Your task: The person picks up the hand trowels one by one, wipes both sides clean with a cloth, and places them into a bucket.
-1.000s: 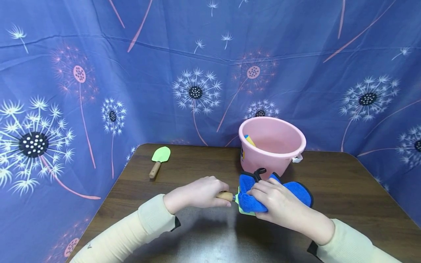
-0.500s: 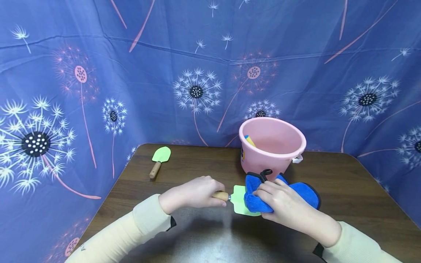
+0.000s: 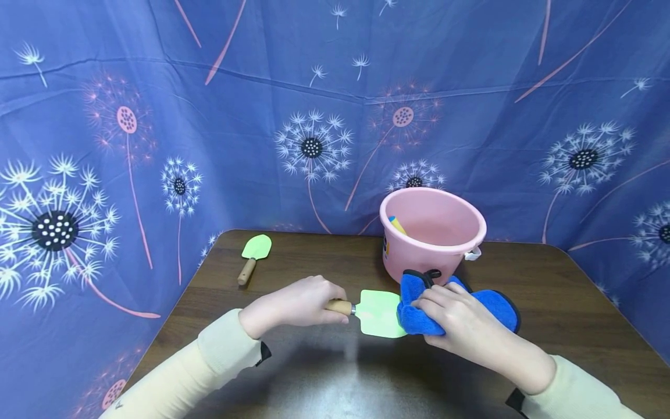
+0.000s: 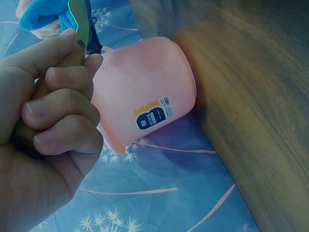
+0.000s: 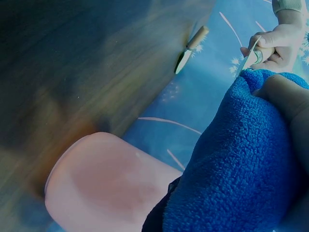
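My left hand (image 3: 295, 304) grips the wooden handle of a small trowel with a squarish light-green blade (image 3: 379, 314), held above the table. In the left wrist view the fingers (image 4: 67, 104) curl round that handle. My right hand (image 3: 466, 323) holds a bunched blue cloth (image 3: 416, 311) with black edging and a black loop. The cloth covers the far end of the blade, while the rest of the blade shows bare. Close up in the right wrist view, the fluffy cloth (image 5: 241, 159) hides most of the right fingers.
Behind the right hand, a pink bucket (image 3: 413, 259) stands on the dark wooden table (image 3: 314, 256). Inside it leans a yellow thing with a blue end (image 3: 398, 225). Another green trowel (image 3: 255, 250), with a rounded blade, lies at the back left. A patterned blue curtain hangs behind.
My left hand has moved left with the trowel, and my right hand has shifted right with the cloth. Much more of the green blade shows now.
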Demonstrator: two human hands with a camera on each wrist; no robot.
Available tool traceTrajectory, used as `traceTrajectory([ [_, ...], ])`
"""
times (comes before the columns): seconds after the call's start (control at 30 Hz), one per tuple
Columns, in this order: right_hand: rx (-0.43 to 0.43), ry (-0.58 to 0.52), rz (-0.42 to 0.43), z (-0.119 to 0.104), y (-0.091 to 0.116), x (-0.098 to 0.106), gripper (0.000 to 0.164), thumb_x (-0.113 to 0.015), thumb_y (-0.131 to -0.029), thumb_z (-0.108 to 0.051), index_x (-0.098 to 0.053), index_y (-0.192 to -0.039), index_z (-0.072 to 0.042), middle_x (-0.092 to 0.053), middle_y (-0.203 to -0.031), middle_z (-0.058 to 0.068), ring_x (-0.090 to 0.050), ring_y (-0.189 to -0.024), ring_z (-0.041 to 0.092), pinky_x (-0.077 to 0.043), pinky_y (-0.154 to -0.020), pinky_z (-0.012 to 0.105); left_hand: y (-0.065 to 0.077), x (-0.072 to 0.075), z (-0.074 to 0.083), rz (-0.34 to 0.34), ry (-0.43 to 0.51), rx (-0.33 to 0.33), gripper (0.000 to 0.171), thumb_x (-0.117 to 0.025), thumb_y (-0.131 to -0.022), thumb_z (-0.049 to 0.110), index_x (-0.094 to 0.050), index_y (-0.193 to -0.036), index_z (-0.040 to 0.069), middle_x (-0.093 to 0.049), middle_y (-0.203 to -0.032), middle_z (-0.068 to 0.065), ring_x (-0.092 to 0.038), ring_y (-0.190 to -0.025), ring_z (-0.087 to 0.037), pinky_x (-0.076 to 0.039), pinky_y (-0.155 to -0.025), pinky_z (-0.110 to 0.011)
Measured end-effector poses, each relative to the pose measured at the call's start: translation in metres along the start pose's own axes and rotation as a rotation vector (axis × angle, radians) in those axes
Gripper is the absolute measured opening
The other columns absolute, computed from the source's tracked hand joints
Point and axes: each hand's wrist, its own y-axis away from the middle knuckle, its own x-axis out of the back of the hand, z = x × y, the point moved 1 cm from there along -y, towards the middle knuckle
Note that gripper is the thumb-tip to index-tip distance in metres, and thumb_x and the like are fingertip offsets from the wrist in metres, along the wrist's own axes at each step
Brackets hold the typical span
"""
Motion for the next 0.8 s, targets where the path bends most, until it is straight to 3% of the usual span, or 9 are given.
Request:
traceTrajectory([
  [0.17, -0.001, -0.009, 0.024, 0.003, 0.005, 0.000, 0.053, -0.089, -0.060, -0.034, -0.066, -0.102, -0.010, -0.066, -0.094, 0.000, -0.062, -0.086, 0.017, -0.046, -0.073, 0.038, 0.003, 0.002, -0.002, 0.001, 0.008, 0.001, 0.015, -0.069, -0.086, 0.031, -0.063, -0.083, 0.018, -0.043, -0.062, 0.013, -0.036, -0.051, 0.000, -0.032, -0.051, -0.018],
  [0.27, 0.003, -0.015, 0.043, 0.004, 0.007, 0.000, 0.045, -0.076, -0.075, -0.046, -0.066, -0.102, -0.011, -0.066, -0.094, -0.001, -0.062, -0.086, 0.018, -0.046, -0.072, 0.037, 0.004, 0.002, -0.003, 0.002, 0.008, -0.001, 0.015, -0.069, -0.085, 0.031, -0.063, -0.081, 0.018, -0.042, -0.062, 0.013, -0.035, -0.051, 0.000, -0.031, -0.050, -0.017],
  [0.37, 0.004, -0.019, 0.056, 0.005, 0.009, -0.001, 0.045, -0.063, -0.083, -0.052, -0.066, -0.102, -0.011, -0.066, -0.095, -0.001, -0.062, -0.086, 0.019, -0.047, -0.072, 0.039, 0.005, 0.003, -0.004, 0.001, 0.014, 0.001, 0.015, -0.069, -0.085, 0.031, -0.062, -0.081, 0.018, -0.042, -0.062, 0.013, -0.034, -0.051, 0.000, -0.030, -0.050, -0.017],
  [0.53, -0.010, -0.017, 0.054, 0.006, 0.013, 0.000, 0.040, -0.070, -0.080, -0.045, -0.066, -0.102, -0.011, -0.066, -0.095, 0.000, -0.063, -0.087, 0.023, -0.049, -0.073, 0.044, 0.007, 0.003, -0.007, 0.006, 0.003, 0.005, 0.015, -0.069, -0.085, 0.031, -0.062, -0.080, 0.019, -0.041, -0.061, 0.013, -0.034, -0.050, 0.000, -0.030, -0.050, -0.018],
  [0.6, -0.017, -0.011, 0.057, 0.007, 0.015, 0.000, 0.040, -0.077, -0.075, -0.038, -0.066, -0.102, -0.011, -0.065, -0.094, 0.000, -0.062, -0.086, 0.023, -0.048, -0.073, 0.044, 0.007, 0.003, -0.008, 0.009, -0.001, 0.006, 0.014, -0.069, -0.085, 0.031, -0.063, -0.081, 0.019, -0.041, -0.061, 0.013, -0.034, -0.050, 0.000, -0.030, -0.050, -0.018],
  [0.77, -0.024, 0.001, 0.077, 0.008, 0.018, 0.001, 0.034, -0.071, -0.078, -0.034, -0.066, -0.101, -0.009, -0.065, -0.093, 0.000, -0.060, -0.084, 0.020, -0.047, -0.072, 0.042, 0.010, 0.004, -0.010, 0.015, 0.006, 0.014, 0.013, -0.069, -0.085, 0.032, -0.064, -0.084, 0.019, -0.041, -0.061, 0.014, -0.035, -0.051, 0.000, -0.031, -0.050, -0.019],
  [0.8, -0.025, 0.003, 0.082, 0.009, 0.019, 0.001, 0.034, -0.063, -0.085, -0.039, -0.066, -0.101, -0.009, -0.065, -0.093, 0.000, -0.060, -0.084, 0.019, -0.048, -0.071, 0.042, 0.010, 0.004, -0.010, 0.018, 0.008, 0.013, 0.013, -0.069, -0.085, 0.032, -0.065, -0.084, 0.019, -0.041, -0.061, 0.014, -0.035, -0.051, 0.000, -0.031, -0.050, -0.019],
])
